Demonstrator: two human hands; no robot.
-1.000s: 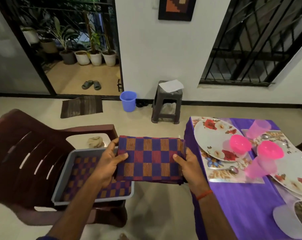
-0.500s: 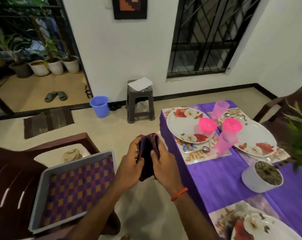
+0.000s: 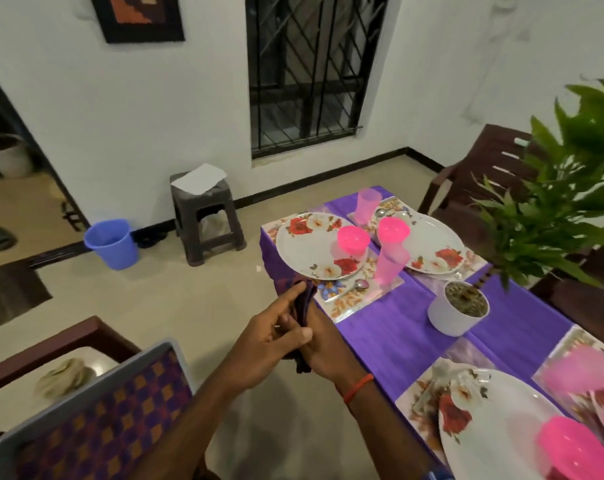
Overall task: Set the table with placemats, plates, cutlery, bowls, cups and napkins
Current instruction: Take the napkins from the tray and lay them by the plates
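A folded purple checked napkin (image 3: pixel 302 303) stands on edge between my two hands, just off the table's left edge. My left hand (image 3: pixel 271 336) grips it from the left with the forefinger stretched along the fold. My right hand (image 3: pixel 323 348) holds it from the right, mostly hidden behind the cloth. On the purple tablecloth (image 3: pixel 390 344) lie floral placemats with a floral plate (image 3: pixel 311 251), a pink bowl (image 3: pixel 353 239), a pink cup (image 3: pixel 390 263) and a spoon (image 3: pixel 357 285). A grey tray (image 3: pixel 96 424) with more checked napkins sits at lower left.
A potted plant in a white pot (image 3: pixel 458 310) stands mid-table. Further place settings lie at the far side (image 3: pixel 432 247) and near right (image 3: pixel 494 427). Brown chairs stand at left (image 3: pixel 51 344) and right (image 3: pixel 473 181). A blue bucket (image 3: pixel 111 242) and a stool (image 3: pixel 207 216) are on the floor.
The napkin was lifted flat from the tray, folded upright between both hands, and carried right toward the table edge. The view swung right over the table.
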